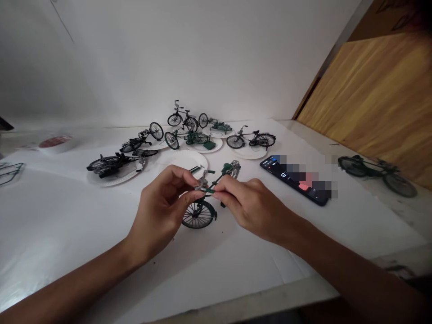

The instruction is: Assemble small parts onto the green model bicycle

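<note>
A small green model bicycle is held over the white table, its front wheel low and its handlebar end up between my hands. My left hand pinches the silver handlebar part with thumb and fingers closed. My right hand grips the green frame tube with fingers pressed together. Both hands meet at the middle of the model. The rear part of the model rises behind my right hand.
Several other model bicycles stand or lie on white paper plates at the back. A phone lies to the right. Another green bicycle rests at the far right beside a wooden panel. A tape roll sits at the far left.
</note>
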A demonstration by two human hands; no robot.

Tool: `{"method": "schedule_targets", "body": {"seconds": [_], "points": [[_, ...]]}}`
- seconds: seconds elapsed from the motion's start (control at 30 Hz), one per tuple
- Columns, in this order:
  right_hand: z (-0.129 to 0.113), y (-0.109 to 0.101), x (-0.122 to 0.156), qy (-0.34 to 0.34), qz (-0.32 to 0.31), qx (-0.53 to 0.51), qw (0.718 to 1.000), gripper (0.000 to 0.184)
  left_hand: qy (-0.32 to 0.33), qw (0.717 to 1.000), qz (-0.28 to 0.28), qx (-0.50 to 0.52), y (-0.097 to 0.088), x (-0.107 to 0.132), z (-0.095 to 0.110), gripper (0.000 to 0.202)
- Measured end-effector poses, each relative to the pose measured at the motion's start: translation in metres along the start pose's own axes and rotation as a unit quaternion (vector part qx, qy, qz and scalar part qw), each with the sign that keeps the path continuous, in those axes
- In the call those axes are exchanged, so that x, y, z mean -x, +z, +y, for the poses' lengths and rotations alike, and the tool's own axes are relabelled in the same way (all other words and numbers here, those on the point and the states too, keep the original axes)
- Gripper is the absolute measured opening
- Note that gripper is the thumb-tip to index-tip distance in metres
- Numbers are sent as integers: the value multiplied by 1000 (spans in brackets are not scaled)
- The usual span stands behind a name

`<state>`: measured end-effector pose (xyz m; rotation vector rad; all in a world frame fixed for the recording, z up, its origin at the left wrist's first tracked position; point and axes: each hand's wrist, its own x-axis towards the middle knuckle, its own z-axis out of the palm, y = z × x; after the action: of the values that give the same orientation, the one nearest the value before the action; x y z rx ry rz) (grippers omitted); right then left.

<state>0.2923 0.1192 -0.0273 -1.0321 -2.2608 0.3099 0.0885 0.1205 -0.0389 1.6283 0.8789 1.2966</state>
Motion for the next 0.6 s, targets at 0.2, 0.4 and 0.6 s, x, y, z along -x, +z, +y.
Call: {"method": "schedule_targets", "body": {"seconds": [0.2,0.4,0.6], "points": [[-12,-19,-5,205,-158,-416,872,27,138,986,-36,-89,-5,7,8,21],[-10,-13,-7,255,-167,-495,814,29,137,986,-29,-95,-6,3,8,21],[-11,3,-5,41,69,-79,994,17,-20,999,19,31,-1,-5,8,19]]}}
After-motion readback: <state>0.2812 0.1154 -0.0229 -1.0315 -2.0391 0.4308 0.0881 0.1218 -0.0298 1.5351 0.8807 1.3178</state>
